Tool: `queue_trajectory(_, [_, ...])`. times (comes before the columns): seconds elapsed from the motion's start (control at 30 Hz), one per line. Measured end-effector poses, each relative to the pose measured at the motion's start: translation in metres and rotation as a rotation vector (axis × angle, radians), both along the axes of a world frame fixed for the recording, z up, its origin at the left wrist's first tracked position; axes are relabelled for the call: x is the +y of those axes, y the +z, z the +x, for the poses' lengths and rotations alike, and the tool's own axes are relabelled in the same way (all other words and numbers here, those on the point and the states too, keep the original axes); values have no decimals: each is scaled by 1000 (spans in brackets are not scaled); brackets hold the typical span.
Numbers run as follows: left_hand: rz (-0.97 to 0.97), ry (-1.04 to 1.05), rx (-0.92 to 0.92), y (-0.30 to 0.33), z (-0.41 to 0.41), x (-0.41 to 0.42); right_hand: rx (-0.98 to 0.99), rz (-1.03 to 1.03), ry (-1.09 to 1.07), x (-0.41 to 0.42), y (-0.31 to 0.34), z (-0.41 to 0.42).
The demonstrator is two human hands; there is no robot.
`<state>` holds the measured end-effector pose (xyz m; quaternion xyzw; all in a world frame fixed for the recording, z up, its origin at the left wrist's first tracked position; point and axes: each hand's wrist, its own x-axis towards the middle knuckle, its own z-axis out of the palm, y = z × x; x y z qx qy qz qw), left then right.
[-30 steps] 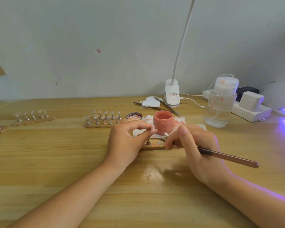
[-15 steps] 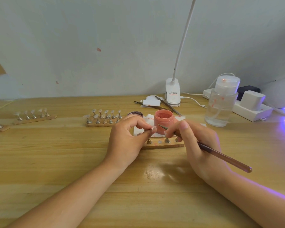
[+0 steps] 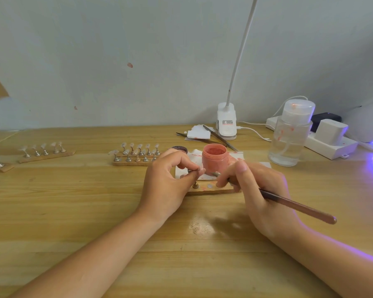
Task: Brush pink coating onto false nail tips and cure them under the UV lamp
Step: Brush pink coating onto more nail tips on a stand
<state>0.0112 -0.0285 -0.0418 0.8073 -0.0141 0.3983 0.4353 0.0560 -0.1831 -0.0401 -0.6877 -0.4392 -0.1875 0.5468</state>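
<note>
Pink coating sits in the open jar [image 3: 214,157] while the left hand [image 3: 168,183] pinches one nail tip [image 3: 199,169] and the right hand [image 3: 254,190] grips the brush [image 3: 297,208] beside it — racks of tips [image 3: 136,154] on the tabletop [image 3: 73,207] look uncoated, uncured.

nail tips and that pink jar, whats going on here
A person is painting false nail tips at a wooden table. The left hand pinches a nail tip on its stand, held above a strip. The right hand holds a brush, its tip just by the nail. An open pink jar sits right behind. More tips wait on strips to the left; a UV lamp glows far right.
</note>
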Motion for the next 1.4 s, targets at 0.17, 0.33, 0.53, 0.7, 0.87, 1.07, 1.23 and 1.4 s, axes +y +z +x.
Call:
queue_trajectory(0.17, [1, 8, 4, 0, 0, 0, 12, -44, 16, 1, 0, 0])
queue_trajectory(0.33, [11, 9, 2, 1, 0, 0, -11, -16, -1, 0, 1, 0])
queue_trajectory(0.53, [2, 9, 7, 1, 0, 0, 1, -30, 35, 0, -1, 0])
queue_trajectory(0.7, [15, 4, 5, 1, 0, 0, -6, -30, -6, 1, 0, 1])
queue_trajectory(0.87, [15, 13, 4, 1, 0, 0, -28, -11, 10, 1, 1, 0])
queue_trajectory(1.07, [1, 19, 17, 1, 0, 0, 12, -63, 36, 1, 0, 0])
queue_trajectory(1.23, [-23, 15, 34, 1, 0, 0, -24, 30, 1, -1, 0, 1])
queue_trajectory(1.4, [1, -50, -7, 2, -1, -1, -40, 34, -25, 1, -1, 1])
